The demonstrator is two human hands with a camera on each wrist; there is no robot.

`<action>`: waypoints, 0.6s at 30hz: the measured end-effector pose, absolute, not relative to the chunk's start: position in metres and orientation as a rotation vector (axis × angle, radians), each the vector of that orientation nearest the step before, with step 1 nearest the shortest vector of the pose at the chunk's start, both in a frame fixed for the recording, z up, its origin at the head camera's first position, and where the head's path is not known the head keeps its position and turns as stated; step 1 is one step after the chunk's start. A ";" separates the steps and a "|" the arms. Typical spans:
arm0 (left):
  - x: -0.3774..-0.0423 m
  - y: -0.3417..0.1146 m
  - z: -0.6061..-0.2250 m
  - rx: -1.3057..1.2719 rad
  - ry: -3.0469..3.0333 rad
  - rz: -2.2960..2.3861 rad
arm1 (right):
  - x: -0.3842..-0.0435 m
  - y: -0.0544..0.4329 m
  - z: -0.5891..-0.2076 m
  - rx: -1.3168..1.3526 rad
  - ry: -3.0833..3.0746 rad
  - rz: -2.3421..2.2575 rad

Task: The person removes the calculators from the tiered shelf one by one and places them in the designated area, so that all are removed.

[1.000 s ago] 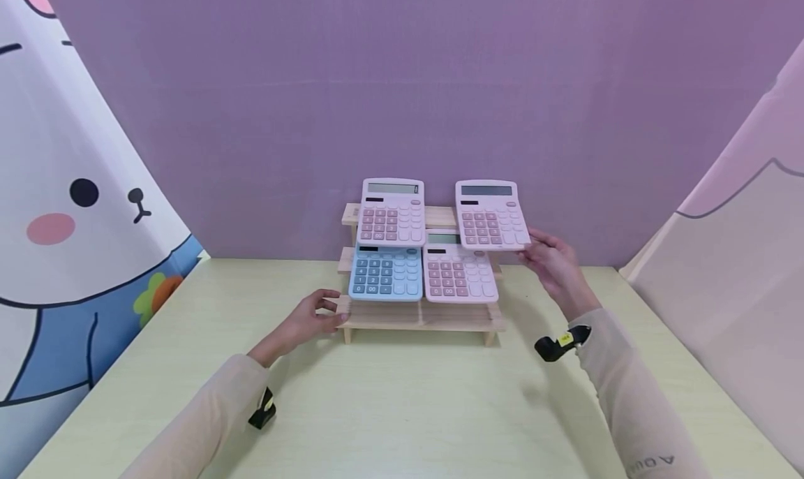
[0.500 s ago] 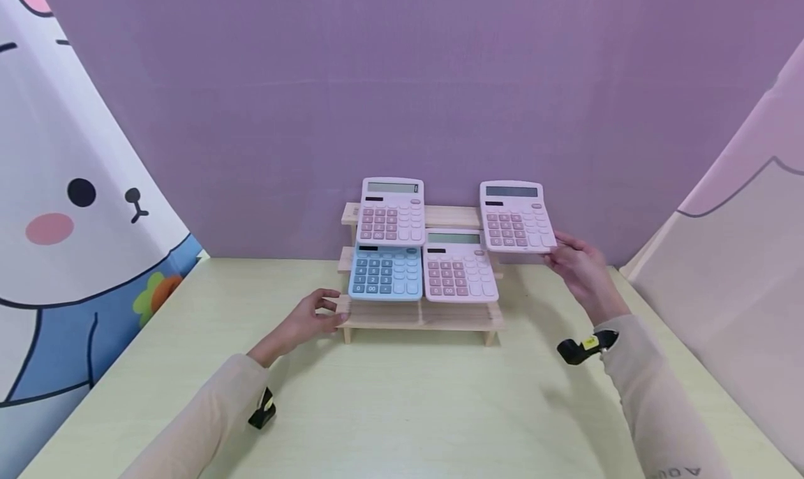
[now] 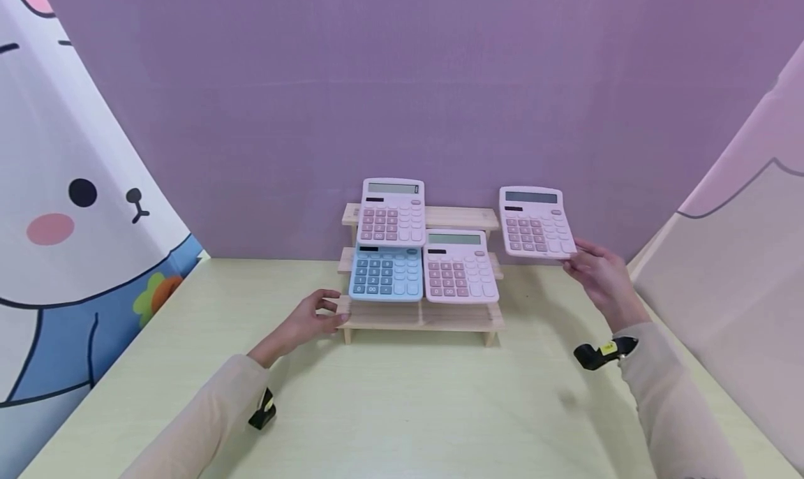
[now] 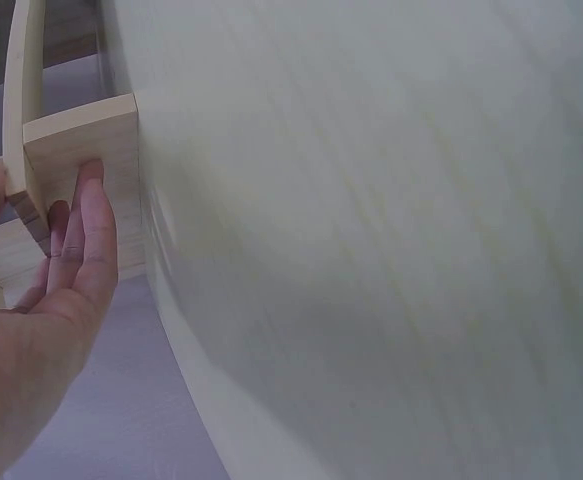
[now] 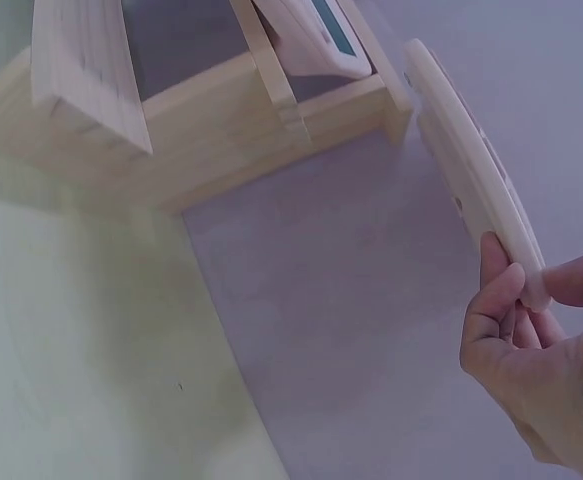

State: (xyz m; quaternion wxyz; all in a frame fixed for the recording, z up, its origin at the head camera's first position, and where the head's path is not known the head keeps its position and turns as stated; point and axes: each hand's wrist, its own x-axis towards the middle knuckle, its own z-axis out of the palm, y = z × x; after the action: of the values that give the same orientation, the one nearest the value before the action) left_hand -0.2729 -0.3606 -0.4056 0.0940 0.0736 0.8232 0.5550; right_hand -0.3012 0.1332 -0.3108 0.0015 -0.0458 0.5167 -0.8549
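A pink calculator (image 3: pixel 537 222) is in the air to the right of a stepped wooden rack (image 3: pixel 386 318). My right hand (image 3: pixel 604 278) pinches its lower right corner; in the right wrist view the thumb is on one face of the calculator (image 5: pixel 476 180) and curled fingers are behind the other. At the rack's left front corner my left hand (image 3: pixel 306 323) grips the end of the lowest board (image 4: pixel 16 130), thumb on one side and fingers on the other. Another pink calculator (image 3: pixel 392 210) leans at the upper left of the rack, above a blue calculator (image 3: pixel 384 273).
Right of the blue one, a third pink calculator (image 3: pixel 460 266) leans on the rack. The rack stands on a pale wooden table (image 3: pixel 414 409). A purple backdrop (image 3: pixel 402 81) rises close behind, and printed cloths hang at both sides.
My right hand has carried the pink calculator rightward and slightly down, away from the rack's upper right, uncovering the top board's right end. My left hand stays in place.
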 end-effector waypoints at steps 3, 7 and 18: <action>-0.272 -0.361 -0.405 0.229 2.445 1.641 | -0.300 0.137 -0.312 -0.133 1.600 -2.698; -0.272 -0.360 -0.405 0.222 2.443 1.641 | -0.298 0.142 -0.314 -0.115 1.589 -2.696; -0.271 -0.359 -0.404 0.198 2.441 1.647 | -0.295 0.152 -0.330 -0.082 1.595 -2.646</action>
State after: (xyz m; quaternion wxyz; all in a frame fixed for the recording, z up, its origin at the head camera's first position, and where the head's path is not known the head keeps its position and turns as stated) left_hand -0.2711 -0.3592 -0.4036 0.0949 0.0669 0.8234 0.5554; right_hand -0.2947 0.1521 -0.3303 0.0256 -0.0264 0.5159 -0.8559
